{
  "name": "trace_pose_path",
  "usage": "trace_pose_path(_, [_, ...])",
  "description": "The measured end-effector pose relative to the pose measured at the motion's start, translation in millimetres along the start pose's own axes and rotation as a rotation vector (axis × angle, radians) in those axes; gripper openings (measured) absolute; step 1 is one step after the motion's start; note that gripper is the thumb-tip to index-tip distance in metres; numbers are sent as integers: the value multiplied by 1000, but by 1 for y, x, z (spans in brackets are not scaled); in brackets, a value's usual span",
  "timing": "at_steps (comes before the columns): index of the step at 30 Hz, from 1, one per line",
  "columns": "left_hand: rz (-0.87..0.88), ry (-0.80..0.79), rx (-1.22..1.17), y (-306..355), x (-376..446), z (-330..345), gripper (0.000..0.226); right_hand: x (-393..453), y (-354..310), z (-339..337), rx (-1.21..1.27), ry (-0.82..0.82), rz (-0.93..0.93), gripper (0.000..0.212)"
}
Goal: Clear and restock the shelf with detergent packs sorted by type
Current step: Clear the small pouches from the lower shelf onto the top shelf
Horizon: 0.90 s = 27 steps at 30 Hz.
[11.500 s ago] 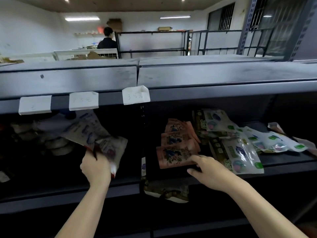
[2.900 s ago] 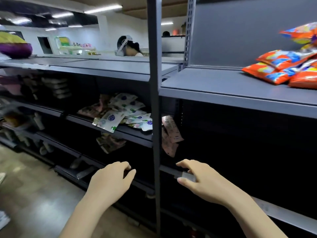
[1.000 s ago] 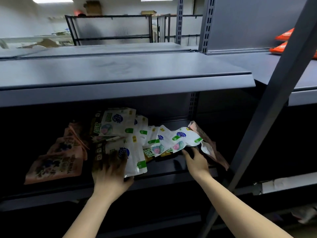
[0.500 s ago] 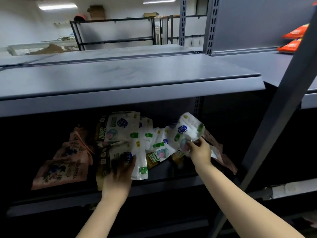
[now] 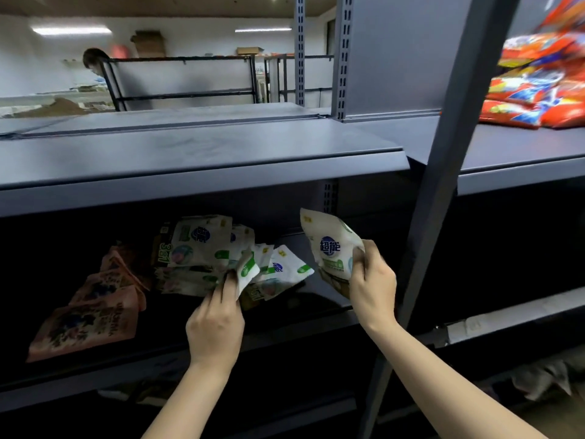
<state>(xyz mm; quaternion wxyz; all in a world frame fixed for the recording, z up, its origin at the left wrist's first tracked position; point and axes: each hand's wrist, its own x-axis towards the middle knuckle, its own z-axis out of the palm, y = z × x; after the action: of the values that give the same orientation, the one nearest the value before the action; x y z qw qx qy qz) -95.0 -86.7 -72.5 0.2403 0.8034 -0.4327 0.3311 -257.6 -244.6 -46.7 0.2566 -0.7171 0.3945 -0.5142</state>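
A heap of white detergent packs (image 5: 202,248) with green and blue print lies on the dark middle shelf (image 5: 326,299). My right hand (image 5: 372,280) grips one white pack (image 5: 329,245) by its lower edge and holds it upright above the shelf's right end, with another pack's edge showing behind it. My left hand (image 5: 218,318) reaches into the heap and pinches a white pack (image 5: 247,270) at its corner. Pink detergent packs (image 5: 88,324) lie stacked at the shelf's left.
A slanted grey upright post (image 5: 443,185) stands just right of my right hand. Orange-red packs (image 5: 538,87) sit on the upper right shelf. The grey top shelf (image 5: 196,160) overhangs the heap. A person (image 5: 95,61) stands far behind.
My right hand has lifted the white pack higher and to the right, clear of the heap. My left hand has shifted right within the pile and taken hold of a pack's corner.
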Motion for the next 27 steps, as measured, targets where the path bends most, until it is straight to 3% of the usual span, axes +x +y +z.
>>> trace_pose_path(5, [38,121,-116,33,2,-12,16,-14,-8,-44,-84,142,-116,17])
trace_pose_path(8, [63,170,-207,61,8,-31,31,-15,-13,-78,-97,357,-206,28])
trace_pose_path(12, [105,310,-362,106,19,-57,25,-3,-18,-129,9,554,-293,28])
trace_pose_path(17, [120,332,-626,170,42,-96,14,38,-28,-193,143,708,-252,24])
trace_pose_path(21, [140,403,-727,221,72,-119,28,87,-28,-232,213,762,-222,22])
trace_pose_path(27, [157,551,-684,305,133,-123,25,173,-15,-268,210,673,-201,23])
